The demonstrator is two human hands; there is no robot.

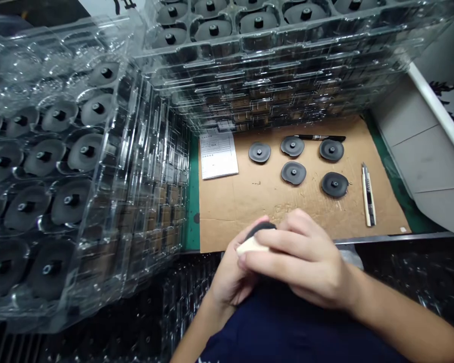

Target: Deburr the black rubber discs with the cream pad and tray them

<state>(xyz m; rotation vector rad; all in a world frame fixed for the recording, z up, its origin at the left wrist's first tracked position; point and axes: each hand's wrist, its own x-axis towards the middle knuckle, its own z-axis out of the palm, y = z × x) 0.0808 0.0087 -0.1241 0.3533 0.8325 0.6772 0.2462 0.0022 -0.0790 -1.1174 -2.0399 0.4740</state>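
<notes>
Both hands meet close to my body at the near edge of the cardboard sheet (pixel 287 201). My left hand (pixel 229 275) is cupped around a black round disc part (pixel 260 229), which peeks out above the fingers. My right hand (pixel 300 262) lies over the left, its fingers pinched on a small pale block (pixel 251 246) pressed against the disc. Several more black discs (pixel 293 172) with a centre hub lie in two rows on the cardboard farther away.
Tall stacks of clear plastic trays (pixel 79 166) filled with black discs stand at the left, and another stack of trays (pixel 272 65) stands behind. A printed paper (pixel 218 154), a black pen (pixel 320 137) and a utility knife (pixel 368 194) lie on the cardboard. A grey wall panel (pixel 419 146) stands at the right.
</notes>
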